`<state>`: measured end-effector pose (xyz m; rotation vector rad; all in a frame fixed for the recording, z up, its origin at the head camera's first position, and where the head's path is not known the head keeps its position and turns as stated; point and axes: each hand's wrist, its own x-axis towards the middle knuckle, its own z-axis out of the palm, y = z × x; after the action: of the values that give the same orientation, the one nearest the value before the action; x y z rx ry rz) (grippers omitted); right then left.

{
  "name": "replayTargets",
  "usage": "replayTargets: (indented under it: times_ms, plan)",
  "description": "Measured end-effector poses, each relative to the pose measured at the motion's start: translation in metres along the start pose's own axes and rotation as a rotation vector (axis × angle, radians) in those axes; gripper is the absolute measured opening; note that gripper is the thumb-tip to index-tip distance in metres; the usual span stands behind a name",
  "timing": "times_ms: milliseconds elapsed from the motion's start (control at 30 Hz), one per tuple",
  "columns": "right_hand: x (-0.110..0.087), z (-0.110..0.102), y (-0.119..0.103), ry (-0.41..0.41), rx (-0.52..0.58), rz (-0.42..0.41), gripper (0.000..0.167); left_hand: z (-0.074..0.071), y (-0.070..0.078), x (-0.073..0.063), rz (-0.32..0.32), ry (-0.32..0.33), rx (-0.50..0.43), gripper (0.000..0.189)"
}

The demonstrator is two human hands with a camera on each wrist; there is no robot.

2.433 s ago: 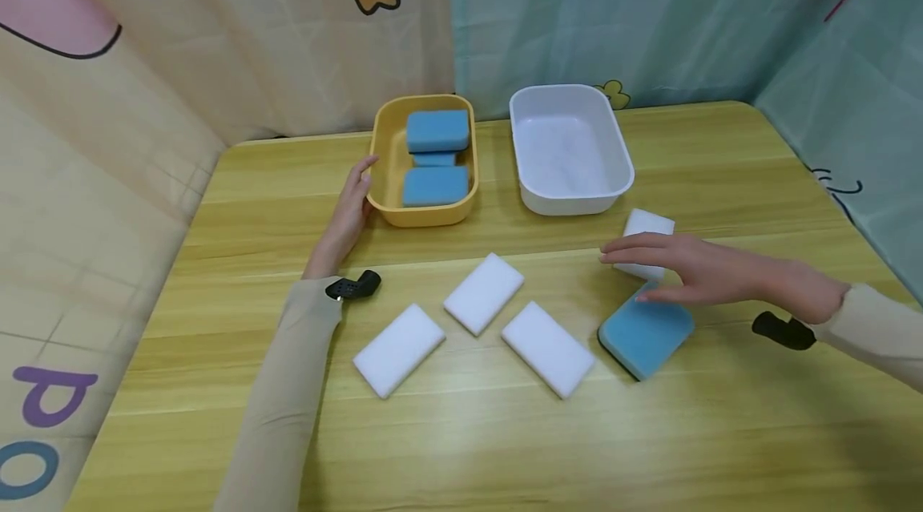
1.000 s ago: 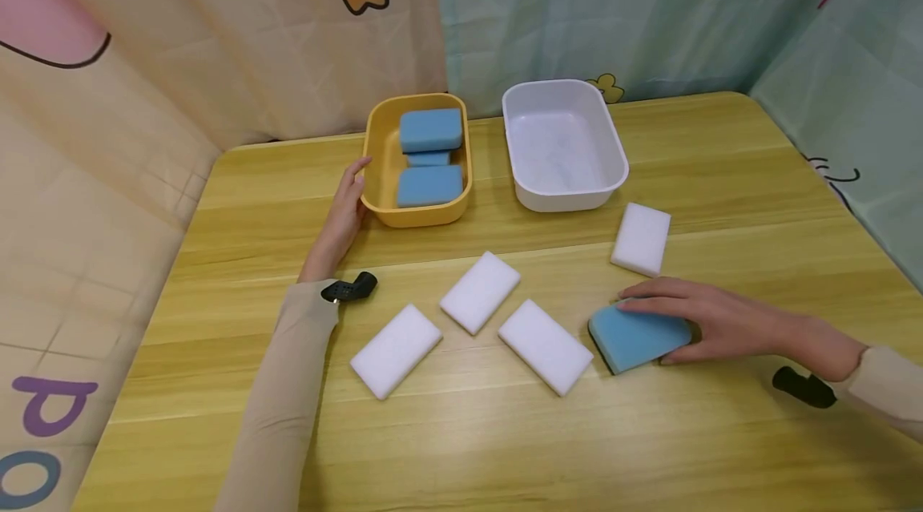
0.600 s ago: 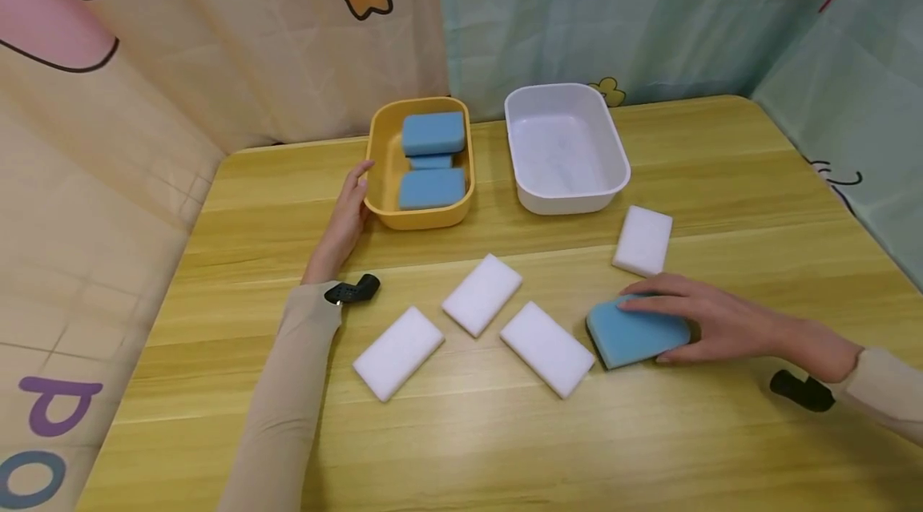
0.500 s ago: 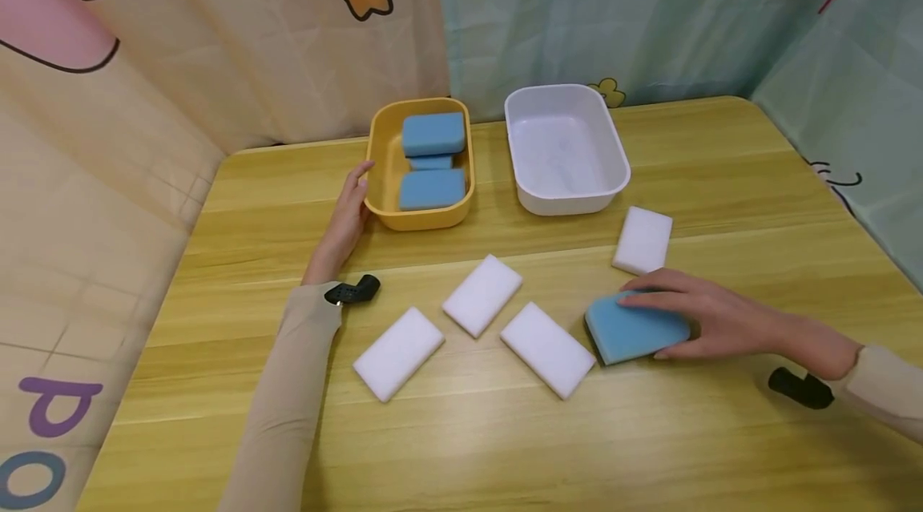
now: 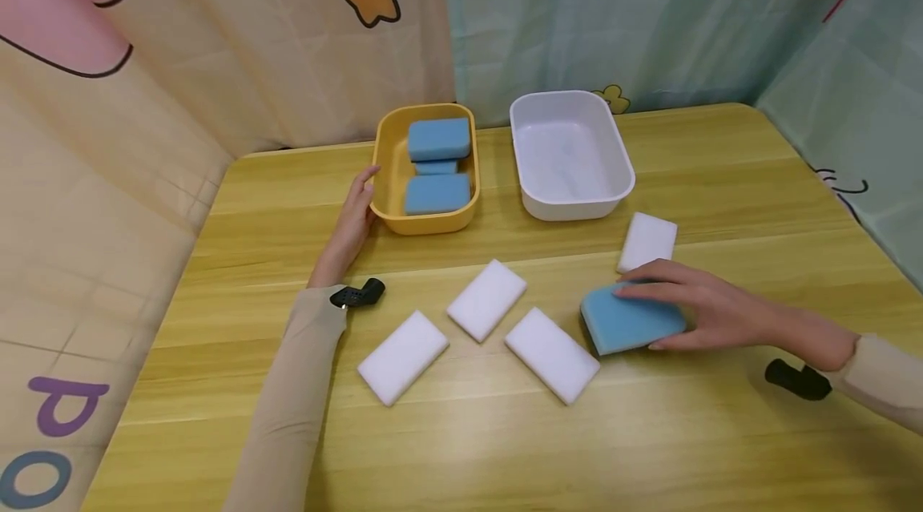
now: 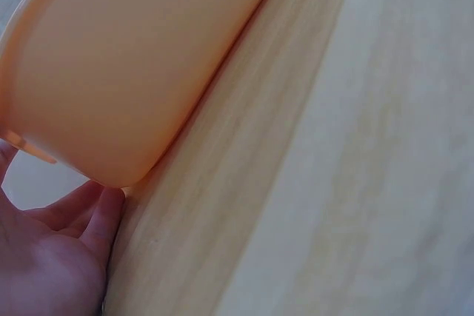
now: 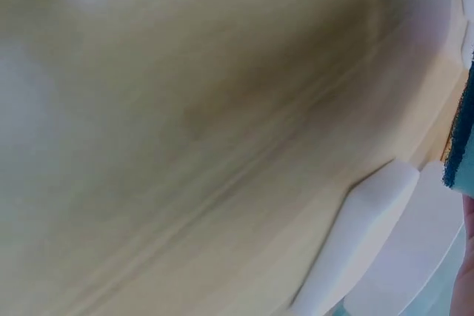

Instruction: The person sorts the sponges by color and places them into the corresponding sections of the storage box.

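In the head view my right hand (image 5: 710, 308) grips a blue sponge (image 5: 630, 321) with a dark underside, fingers at its far edge and thumb at the near one. The sponge is tilted and seems slightly raised off the table. At the right edge of the right wrist view, part of this sponge (image 7: 461, 149) shows its dark scouring layer. My left hand (image 5: 351, 215) rests with its fingers against the left side of a yellow bin (image 5: 389, 151). That bin holds several blue sponges (image 5: 437, 194). In the left wrist view the fingers touch the bin's lower corner (image 6: 111, 153).
Three white sponges (image 5: 551, 356) lie on the wooden table (image 5: 476, 448) between the arms. Another white sponge (image 5: 649, 241) lies just beyond my right hand. To the right of the yellow bin stands a white bin (image 5: 573, 207) with a bare floor. Printed curtains (image 5: 534, 23) hang behind.
My right hand came down from above the blue sponge, took hold of it and tilted it, shifting it slightly left and away from me. The left hand has stayed at the yellow bin.
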<state>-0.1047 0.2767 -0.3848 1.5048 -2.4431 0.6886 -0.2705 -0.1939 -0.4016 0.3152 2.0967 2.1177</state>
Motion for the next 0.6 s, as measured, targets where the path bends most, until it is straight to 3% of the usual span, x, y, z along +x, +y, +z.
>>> replayTargets:
  times_ms: [133,400,600]
  plan:
    - [0.008,0.0,0.002,0.004,0.005,0.005,0.07,-0.002,-0.002,0.0,0.009,0.009,0.014,0.049]
    - [0.026,0.003,0.009,0.059,0.092,-0.099,0.067,-0.003,-0.002,-0.005,-0.011,0.024,0.029,0.047]
    - [0.034,0.002,0.011,0.074,0.079,-0.088,0.067,-0.002,-0.002,-0.003,-0.004,0.017,0.022,0.049]
